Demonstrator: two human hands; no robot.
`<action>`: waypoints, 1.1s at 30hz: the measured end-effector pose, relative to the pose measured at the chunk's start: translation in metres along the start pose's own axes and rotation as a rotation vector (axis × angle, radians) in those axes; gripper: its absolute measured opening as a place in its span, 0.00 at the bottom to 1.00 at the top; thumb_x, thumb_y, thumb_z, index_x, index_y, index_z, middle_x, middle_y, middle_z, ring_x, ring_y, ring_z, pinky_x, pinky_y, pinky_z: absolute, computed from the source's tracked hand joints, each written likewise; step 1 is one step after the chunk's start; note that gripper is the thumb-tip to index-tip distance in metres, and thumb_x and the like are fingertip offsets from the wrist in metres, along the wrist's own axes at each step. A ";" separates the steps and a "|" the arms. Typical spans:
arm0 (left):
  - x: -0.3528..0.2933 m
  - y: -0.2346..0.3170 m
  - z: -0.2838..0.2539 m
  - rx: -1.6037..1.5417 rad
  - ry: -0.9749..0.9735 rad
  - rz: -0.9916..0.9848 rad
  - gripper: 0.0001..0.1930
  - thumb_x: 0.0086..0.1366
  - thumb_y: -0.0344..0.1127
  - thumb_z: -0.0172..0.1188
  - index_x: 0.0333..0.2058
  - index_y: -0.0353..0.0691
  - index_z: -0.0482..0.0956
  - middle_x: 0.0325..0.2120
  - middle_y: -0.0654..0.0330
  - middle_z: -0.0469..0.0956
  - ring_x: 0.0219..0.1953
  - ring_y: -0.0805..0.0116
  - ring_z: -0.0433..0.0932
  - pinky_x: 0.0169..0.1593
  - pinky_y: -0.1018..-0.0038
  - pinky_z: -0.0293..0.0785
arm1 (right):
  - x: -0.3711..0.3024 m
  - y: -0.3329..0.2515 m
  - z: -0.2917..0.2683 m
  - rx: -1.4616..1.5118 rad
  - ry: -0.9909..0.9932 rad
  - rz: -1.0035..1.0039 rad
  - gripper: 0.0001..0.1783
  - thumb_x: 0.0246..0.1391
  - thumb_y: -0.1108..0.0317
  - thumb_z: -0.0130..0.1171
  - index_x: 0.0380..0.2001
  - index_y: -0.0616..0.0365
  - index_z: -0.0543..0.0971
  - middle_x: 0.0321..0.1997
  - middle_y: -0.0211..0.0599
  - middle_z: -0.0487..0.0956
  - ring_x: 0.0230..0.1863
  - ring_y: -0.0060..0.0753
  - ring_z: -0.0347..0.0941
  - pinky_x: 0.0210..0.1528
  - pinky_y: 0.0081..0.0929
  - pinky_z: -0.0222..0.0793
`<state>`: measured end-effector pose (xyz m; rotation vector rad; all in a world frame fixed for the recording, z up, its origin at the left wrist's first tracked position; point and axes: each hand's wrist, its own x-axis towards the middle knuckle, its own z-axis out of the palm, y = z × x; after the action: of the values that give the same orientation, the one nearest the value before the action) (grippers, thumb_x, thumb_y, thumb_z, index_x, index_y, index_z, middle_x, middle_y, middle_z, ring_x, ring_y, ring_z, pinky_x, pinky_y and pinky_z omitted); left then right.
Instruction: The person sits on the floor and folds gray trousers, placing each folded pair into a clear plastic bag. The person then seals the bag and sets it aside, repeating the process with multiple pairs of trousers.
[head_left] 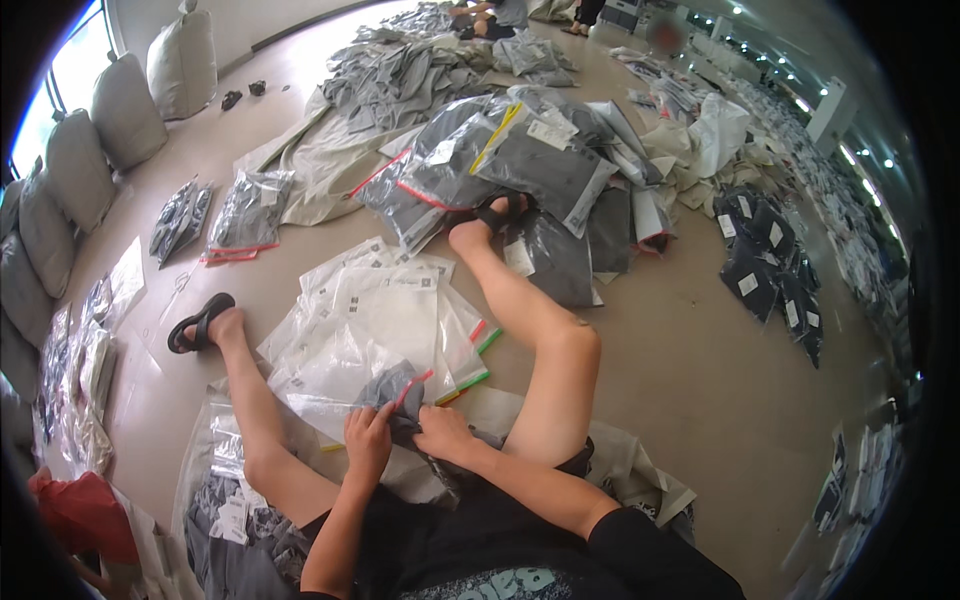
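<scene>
My left hand [368,442] is closed, its fingers pinching the red-edged opening of a clear plastic zip bag [412,390]. Part of a folded grey garment [385,388] shows at the bag's mouth, bunched up. Right beside it, my right hand [443,434] is closed in a fist on the grey cloth; its fingertips are hidden. Between my legs, just beyond the hands, lies a fanned stack of flat clear bags [380,305] with red, green and yellow edges. Close to my left thigh sits a heap of grey garments with white tags [233,520].
Ahead, bagged grey garments [548,155] are piled against my right foot, with loose grey clothing [400,80] behind. Dark bagged garments [765,260] lie to the right. Stuffed sacks [183,65] line the left wall. A person in a red top [85,515] is at lower left.
</scene>
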<state>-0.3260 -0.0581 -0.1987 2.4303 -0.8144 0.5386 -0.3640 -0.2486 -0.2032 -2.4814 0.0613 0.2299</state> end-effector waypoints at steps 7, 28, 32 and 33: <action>0.006 -0.006 -0.005 0.073 -0.038 -0.002 0.22 0.58 0.23 0.63 0.52 0.46 0.86 0.28 0.59 0.70 0.34 0.56 0.75 0.40 0.59 0.70 | 0.042 0.068 0.054 0.652 -0.027 0.291 0.34 0.46 0.45 0.76 0.40 0.69 0.85 0.42 0.63 0.86 0.45 0.62 0.85 0.50 0.54 0.79; -0.016 0.000 -0.023 -0.174 0.076 -0.291 0.17 0.59 0.17 0.61 0.47 0.34 0.75 0.38 0.45 0.74 0.41 0.41 0.76 0.47 0.54 0.74 | 0.030 0.019 0.034 1.349 0.012 0.247 0.17 0.63 0.58 0.72 0.34 0.65 0.88 0.39 0.35 0.90 0.38 0.23 0.83 0.42 0.33 0.78; -0.013 0.027 -0.042 -0.187 -0.055 0.013 0.16 0.60 0.18 0.63 0.47 0.35 0.77 0.37 0.48 0.75 0.41 0.45 0.77 0.44 0.54 0.75 | 0.036 0.028 0.023 0.433 0.173 0.175 0.36 0.58 0.39 0.73 0.29 0.71 0.82 0.30 0.57 0.85 0.33 0.48 0.84 0.35 0.47 0.77; -0.014 0.028 -0.042 -0.210 -0.056 0.058 0.17 0.59 0.18 0.63 0.47 0.35 0.77 0.37 0.48 0.75 0.41 0.45 0.77 0.44 0.55 0.76 | 0.037 0.024 0.036 0.391 0.335 0.130 0.42 0.54 0.34 0.73 0.34 0.74 0.81 0.30 0.68 0.82 0.34 0.61 0.84 0.36 0.50 0.78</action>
<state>-0.3631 -0.0470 -0.1629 2.2433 -0.9192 0.3874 -0.3354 -0.2457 -0.2519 -2.1022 0.3728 -0.1356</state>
